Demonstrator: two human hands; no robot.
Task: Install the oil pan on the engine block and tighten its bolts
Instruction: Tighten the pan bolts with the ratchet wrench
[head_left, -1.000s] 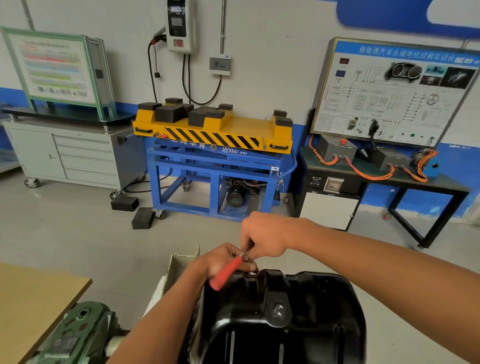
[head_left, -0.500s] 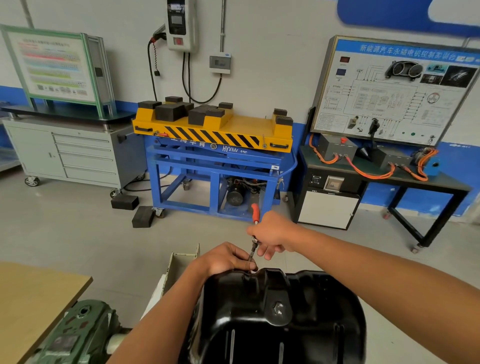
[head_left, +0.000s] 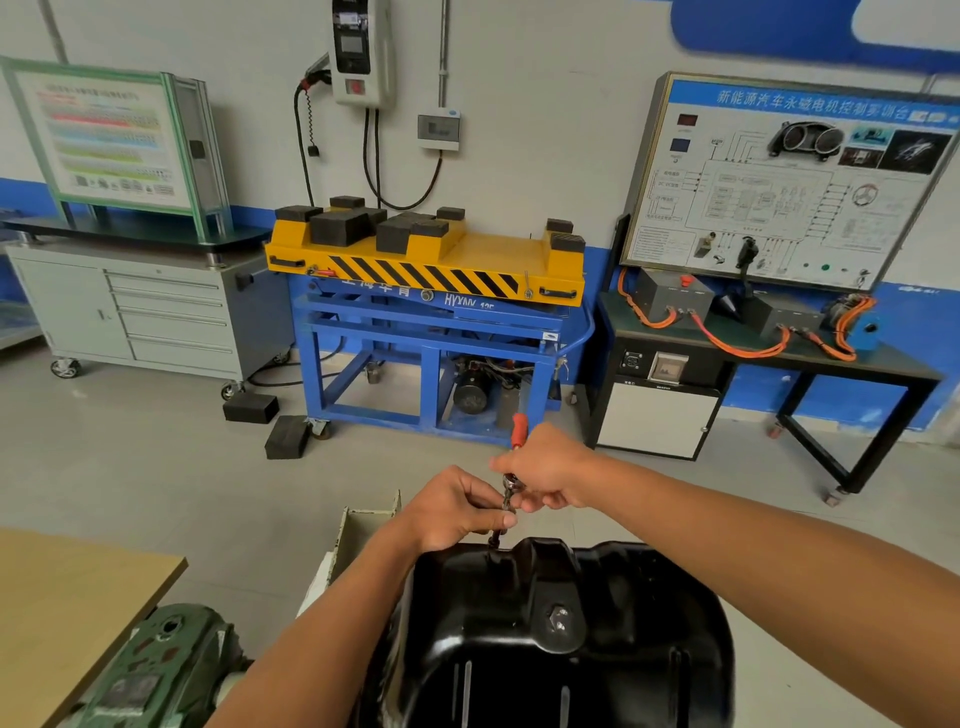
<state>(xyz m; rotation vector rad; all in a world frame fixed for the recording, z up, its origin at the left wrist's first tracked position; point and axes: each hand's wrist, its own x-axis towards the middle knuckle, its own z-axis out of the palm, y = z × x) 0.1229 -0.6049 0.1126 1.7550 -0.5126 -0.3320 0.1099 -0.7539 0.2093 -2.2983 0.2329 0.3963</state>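
The glossy black oil pan (head_left: 561, 634) fills the bottom centre, with a drain plug on its raised hump. A red-handled ratchet (head_left: 519, 427) stands nearly upright over the pan's far edge, its metal head and socket pointing down at a bolt there. My right hand (head_left: 550, 467) grips the ratchet's handle just above the head. My left hand (head_left: 457, 506) pinches the socket extension below the head with thumb and fingers. The bolt itself is hidden by the socket and the pan's rim.
A green motor housing (head_left: 156, 670) and a wooden tabletop (head_left: 67, 587) lie at the bottom left. A white open box (head_left: 363, 525) stands just left of the pan. Beyond the grey floor stand a blue and yellow lift table (head_left: 431, 291), a grey drawer cabinet (head_left: 145, 312) and a training panel bench (head_left: 769, 332).
The ratchet handle swung from lying low to the left up to nearly vertical. My right hand rose with it, and my left hand lifted from the pan's edge to pinch the socket extension.
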